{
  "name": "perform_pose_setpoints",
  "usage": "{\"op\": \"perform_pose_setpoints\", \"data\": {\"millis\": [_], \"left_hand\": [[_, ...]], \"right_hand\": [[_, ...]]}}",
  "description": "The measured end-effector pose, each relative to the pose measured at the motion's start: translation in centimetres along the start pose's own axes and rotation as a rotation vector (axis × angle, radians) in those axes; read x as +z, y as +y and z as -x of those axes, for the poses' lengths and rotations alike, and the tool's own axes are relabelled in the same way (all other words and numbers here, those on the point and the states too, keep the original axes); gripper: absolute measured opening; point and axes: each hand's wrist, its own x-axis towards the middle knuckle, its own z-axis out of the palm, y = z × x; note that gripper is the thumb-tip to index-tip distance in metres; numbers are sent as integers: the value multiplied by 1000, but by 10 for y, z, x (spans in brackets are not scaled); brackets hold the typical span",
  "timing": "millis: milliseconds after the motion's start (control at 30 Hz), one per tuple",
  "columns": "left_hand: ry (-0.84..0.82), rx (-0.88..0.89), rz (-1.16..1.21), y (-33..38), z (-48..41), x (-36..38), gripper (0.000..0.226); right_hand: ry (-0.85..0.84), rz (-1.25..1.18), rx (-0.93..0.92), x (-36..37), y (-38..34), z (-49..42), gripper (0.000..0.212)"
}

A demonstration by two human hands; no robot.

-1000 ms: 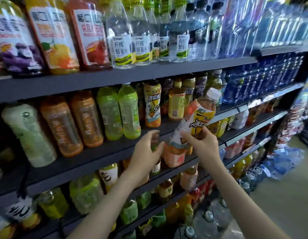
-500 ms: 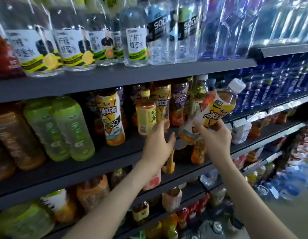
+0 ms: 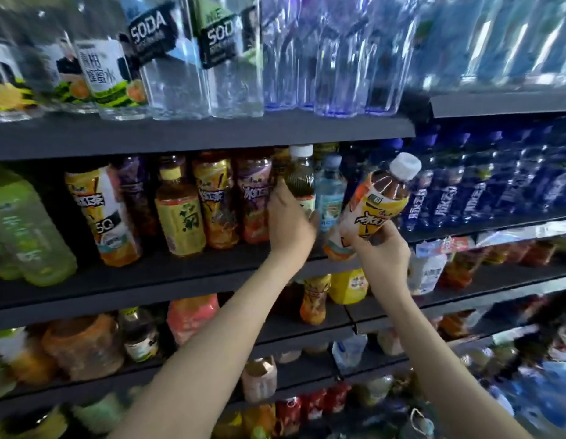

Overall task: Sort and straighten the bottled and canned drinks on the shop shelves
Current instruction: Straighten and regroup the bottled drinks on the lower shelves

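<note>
Drinks aisle: left hand (image 3: 291, 221), fingers curled round upright white-capped dark bottle (image 3: 302, 180) on shelf (image 3: 180, 277); right hand (image 3: 381, 251), fingers gripping tilted tea bottle (image 3: 375, 205) just beside.

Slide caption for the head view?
Right hand holds a tilted iced tea bottle; left hand grips a dark bottle on the shelf.

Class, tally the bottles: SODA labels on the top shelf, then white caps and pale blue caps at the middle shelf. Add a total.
SODA-labelled bottles: 2
White-capped bottles: 2, one in the left hand, one in the right hand
Pale-blue-capped bottle: 1
Total: 5
</note>
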Motion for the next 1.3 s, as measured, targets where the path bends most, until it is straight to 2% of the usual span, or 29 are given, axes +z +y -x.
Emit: {"op": "perform_pose_setpoints", "data": {"millis": [67, 167, 333, 500, 733, 867, 967, 1133, 1200, 1233, 1300], "left_hand": [[30, -88, 45, 4, -2, 12, 93], [114, -124, 111, 3, -6, 21, 86], [223, 70, 249, -14, 19, 7, 71], [306, 119, 282, -39, 43, -37, 66], [393, 45, 302, -48, 44, -83, 60], [382, 15, 285, -52, 44, -91, 66], [333, -23, 261, -53, 44, -92, 64], [223, -60, 222, -49, 46, -90, 57], [197, -83, 189, -47, 50, -90, 58], [195, -81, 170, -46, 52, -90, 59], [193, -56, 125, -46, 56, -91, 61]], "right_hand": [[-22, -39, -22, 0, 4, -2, 23], [-47, -94, -45, 4, 7, -3, 24], [-95, -145, -59, 12, 14, -7, 27], [-169, -2, -81, 39, 11, -19, 37], [-202, 318, -169, 95, 6, -40, 44], [-220, 281, -170, 108, 7, -39, 48], [-224, 266, -212, 110, 14, -28, 66], [-140, 472, -290, 110, 10, -25, 70], [-117, 350, -337, 103, 2, -17, 70], [-162, 225, -344, 99, -2, -9, 68], [-390, -18, -289, 90, -16, 9, 62]]}}
